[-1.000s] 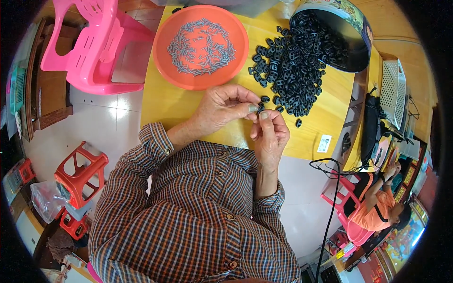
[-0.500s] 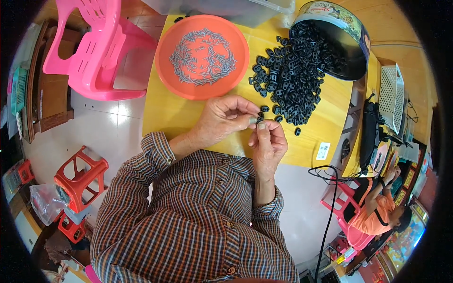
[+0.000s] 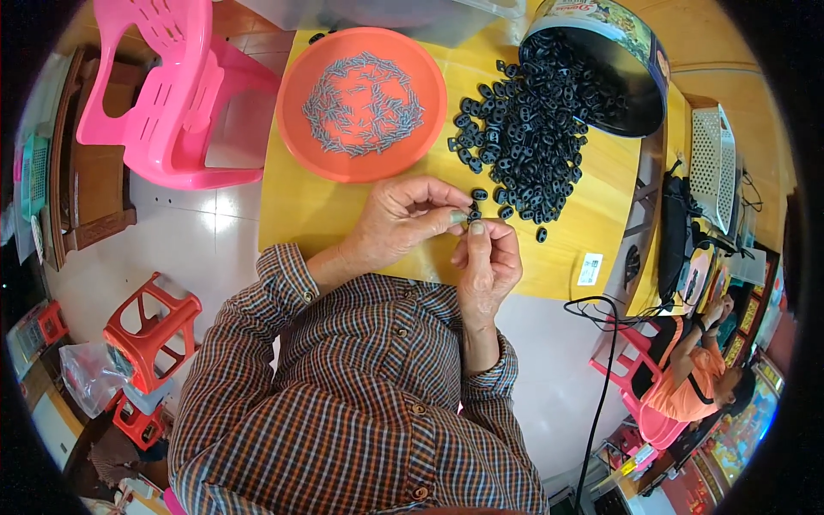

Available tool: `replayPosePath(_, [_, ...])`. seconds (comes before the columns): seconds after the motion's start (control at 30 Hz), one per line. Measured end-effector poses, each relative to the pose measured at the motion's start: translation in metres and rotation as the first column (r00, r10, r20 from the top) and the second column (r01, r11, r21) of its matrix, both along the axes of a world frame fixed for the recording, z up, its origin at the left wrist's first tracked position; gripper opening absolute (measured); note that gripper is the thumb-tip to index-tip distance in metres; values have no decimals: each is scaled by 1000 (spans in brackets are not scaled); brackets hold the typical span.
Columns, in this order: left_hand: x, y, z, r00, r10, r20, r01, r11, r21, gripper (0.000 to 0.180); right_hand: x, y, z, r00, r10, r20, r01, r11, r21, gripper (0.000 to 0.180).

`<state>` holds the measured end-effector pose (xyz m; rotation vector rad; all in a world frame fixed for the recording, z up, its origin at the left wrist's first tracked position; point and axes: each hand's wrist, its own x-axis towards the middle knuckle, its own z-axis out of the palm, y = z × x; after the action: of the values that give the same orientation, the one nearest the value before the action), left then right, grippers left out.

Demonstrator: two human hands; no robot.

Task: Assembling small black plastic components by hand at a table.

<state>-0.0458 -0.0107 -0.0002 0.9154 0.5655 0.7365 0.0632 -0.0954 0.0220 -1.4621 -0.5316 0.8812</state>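
My left hand (image 3: 391, 220) and my right hand (image 3: 487, 264) meet over the front part of the yellow table. Pinched between their fingertips is a small black plastic piece (image 3: 474, 214), partly hidden by the fingers; it looks like the two-hole cord locks beside it. A loose cord lock (image 3: 480, 195) lies just beyond the fingers. Past it spreads a big pile of black cord locks (image 3: 528, 146), spilling from a round tin (image 3: 654, 94) tipped on its side. Left of the pile sits an orange-red plastic dish (image 3: 296, 129), holding many short, thin grey metal pieces (image 3: 399, 120), perhaps springs.
A clear plastic bin (image 3: 412, 19) stands at the table's far edge. A white label (image 3: 590, 269) lies near the right corner, with a black cable (image 3: 611, 352) hanging nearby. At left are a pink chair (image 3: 172, 112) and a red stool (image 3: 150, 335). Another person (image 3: 687, 386) sits at right.
The whole view has shifted slightly. Both hands keep the same pinch on the black piece, with only tiny finger movement. The seated person's arms have moved a little.
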Motion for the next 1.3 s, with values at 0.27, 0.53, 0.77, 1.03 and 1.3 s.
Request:
replayPosePath(0.27, [0, 0, 0, 1000, 20, -14, -20, 1000, 12, 17, -2, 0, 0, 997, 17, 73, -17, 1000, 0, 9])
replayPosePath(0.53, [-3, 0, -3, 996, 36, -87, -32, 999, 42, 16, 7, -2, -4, 942, 162, 292, -158, 987, -37, 7])
replayPosePath(0.77, [-1, 1, 1, 982, 63, -178, -34, 987, 160, 17, 5, -1, 9, 990, 103, 99, -99, 994, -49, 9])
replayPosePath(1.03, [1, 0, 1, 992, 5, -126, 11, 992, 125, 17, 17, -3, 10, 990, 142, -12, -142, 983, -116, 10])
replayPosePath(1.3, [1, 2, 1, 976, 7, -218, 54, 961, 270, 11, 17, -1, 10, 989, 123, -80, -134, 980, -148, 11])
